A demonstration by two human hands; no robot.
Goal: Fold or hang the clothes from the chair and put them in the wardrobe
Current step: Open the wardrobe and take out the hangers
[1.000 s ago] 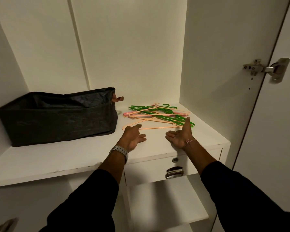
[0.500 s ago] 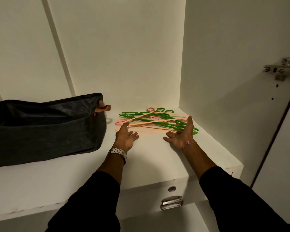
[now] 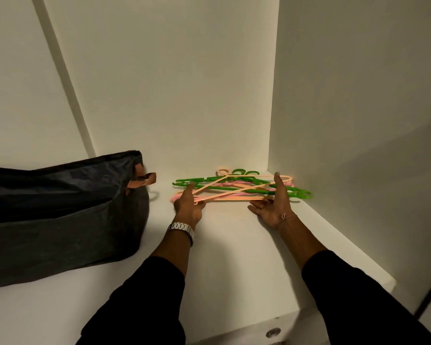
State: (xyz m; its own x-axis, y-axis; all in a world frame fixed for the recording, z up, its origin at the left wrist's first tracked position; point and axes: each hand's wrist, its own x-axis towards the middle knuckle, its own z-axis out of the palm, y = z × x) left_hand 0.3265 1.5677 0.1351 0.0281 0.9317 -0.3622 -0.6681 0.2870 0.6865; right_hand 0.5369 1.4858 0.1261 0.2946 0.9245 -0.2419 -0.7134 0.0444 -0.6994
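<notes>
Far off to the left of both hands sits a dark fabric storage bag point(image 3: 60, 207) on the wardrobe shelf point(image 3: 234, 257), its brown pull tab point(image 3: 144, 181) pointing toward the hangers.

The left hand point(image 3: 188, 206) has crept forward since a second ago, when it lay flat on the bare shelf short of the pile. Now its fingers reach into the near left end of the heap of plastic hangers point(image 3: 234, 189) and look to be closing on a peach-coloured one, though I cannot tell for sure that it has a real grip yet. A metal watch point(image 3: 182, 229) shows at that wrist.

Between the two hands lies the tangle itself, green, pink and peach hangers, pushed up against the back corner of the wardrobe.

The right hand point(image 3: 275, 204) has also moved in; its fingers are straight and spread, thumb up along the right end of the pile, touching it rather than gripping. A thin bracelet point(image 3: 285, 217) circles that wrist.

To me this reads as the person gathering hangers for hanging. No clothes or chair are in view, so that part looks not yet begun. The hangers seem interlocked, so pulling one free may drag others.
</notes>
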